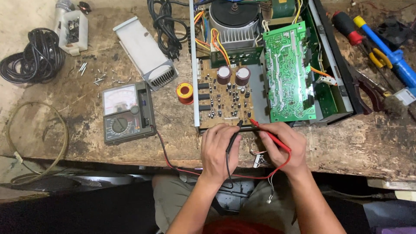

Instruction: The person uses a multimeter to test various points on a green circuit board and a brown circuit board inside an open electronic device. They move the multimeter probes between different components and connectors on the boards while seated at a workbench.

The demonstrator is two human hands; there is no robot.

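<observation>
Just beyond our fingers (pixel 225 132) lies the circuit board (pixel 223 97); the meter (pixel 128 112) sits well left, tools (pixel 381 52) far right.

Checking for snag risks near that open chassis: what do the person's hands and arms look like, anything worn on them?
Both arms are bare to the elbow, with no sleeves in view. The left hand and right hand wear no gloves, and I can see no rings, watch or wrist strap. Fingernails look short.
</observation>
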